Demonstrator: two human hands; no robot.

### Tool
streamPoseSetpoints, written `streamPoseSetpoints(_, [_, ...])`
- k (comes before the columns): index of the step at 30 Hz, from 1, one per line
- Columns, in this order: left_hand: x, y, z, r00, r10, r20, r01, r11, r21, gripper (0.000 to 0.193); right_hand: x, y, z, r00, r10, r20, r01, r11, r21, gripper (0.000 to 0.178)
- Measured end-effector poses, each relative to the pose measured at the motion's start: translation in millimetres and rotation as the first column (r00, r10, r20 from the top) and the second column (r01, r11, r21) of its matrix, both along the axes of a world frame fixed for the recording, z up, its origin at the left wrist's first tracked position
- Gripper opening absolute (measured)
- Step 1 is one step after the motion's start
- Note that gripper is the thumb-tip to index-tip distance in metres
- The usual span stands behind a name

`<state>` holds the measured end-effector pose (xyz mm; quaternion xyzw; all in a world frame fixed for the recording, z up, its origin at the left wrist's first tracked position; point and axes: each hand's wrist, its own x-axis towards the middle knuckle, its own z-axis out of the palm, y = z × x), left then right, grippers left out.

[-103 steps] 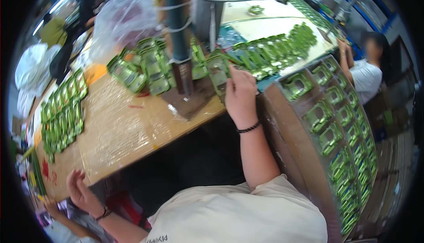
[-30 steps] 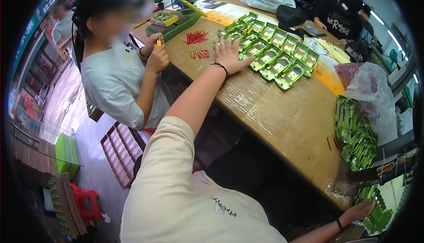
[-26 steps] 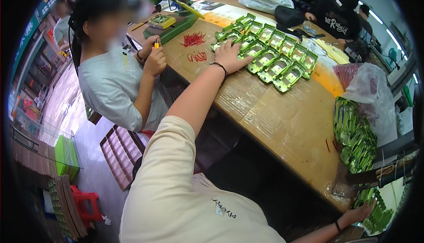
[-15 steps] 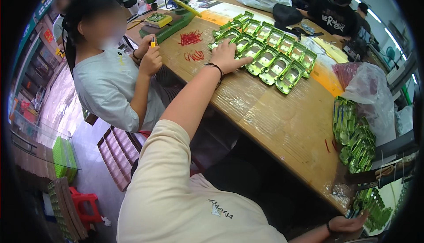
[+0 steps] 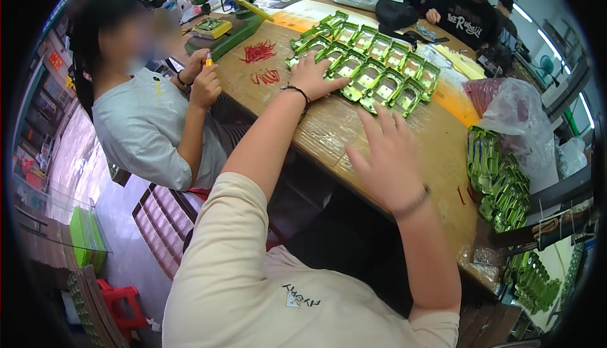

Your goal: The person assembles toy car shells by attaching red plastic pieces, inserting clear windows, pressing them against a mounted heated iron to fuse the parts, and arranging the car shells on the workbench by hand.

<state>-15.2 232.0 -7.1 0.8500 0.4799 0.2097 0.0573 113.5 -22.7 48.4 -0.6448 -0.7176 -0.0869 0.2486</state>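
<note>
Rows of shiny green plastic frames (image 5: 381,55) lie side by side on the brown table. My left hand (image 5: 312,79) rests with fingers spread on the near left end of these rows. Over the table just short of the rows' near right end is my right hand (image 5: 390,155), fingers apart and slightly blurred, holding nothing. Two small bunches of red wires, one of them a denser pile (image 5: 259,51), lie on the table left of my left hand.
A seated person (image 5: 142,126) on my left holds a small yellow tool. Beyond stands a green machine (image 5: 218,35) with a lever. More green frames (image 5: 496,180) are heaped at the right, beside a clear plastic bag (image 5: 521,120). A compartment tray (image 5: 165,228) is at lower left.
My right hand has come up from the lower right, by the heaped frames, to the near right end of the rows. My left hand stays on the frames.
</note>
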Motion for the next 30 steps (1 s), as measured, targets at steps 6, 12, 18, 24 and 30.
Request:
streamPoseSetpoints(6, [3,-6,-2,0.999,0.02,-0.037,-0.018,0.999,0.038,0.085,-16,78,-51,0.957,-0.277,0.085,0.289,0.937,-0.198,0.061])
streamPoseSetpoints(12, [-6,-18,3,0.994,-0.08,-0.069,0.082,0.996,0.031,0.084,-18,50,-51,0.978,-0.207,0.037,0.21,0.962,-0.172,0.058])
streamPoseSetpoints(18, [-6,-98,2,0.977,-0.205,-0.051,0.206,0.978,0.018,0.074,-22,-32,-49,0.978,-0.209,0.023,0.21,0.964,-0.164,0.059])
streamPoseSetpoints(24, [-20,-169,-3,0.975,-0.221,0.028,0.217,0.971,0.097,0.07,-18,-89,-52,0.985,-0.17,0.039,0.174,0.977,-0.125,0.062])
streamPoseSetpoints(30, [-11,-190,-10,0.995,-0.08,0.063,0.066,0.98,0.187,0.067,1,-116,-47,0.992,0.04,-0.118,-0.036,0.999,0.036,0.06])
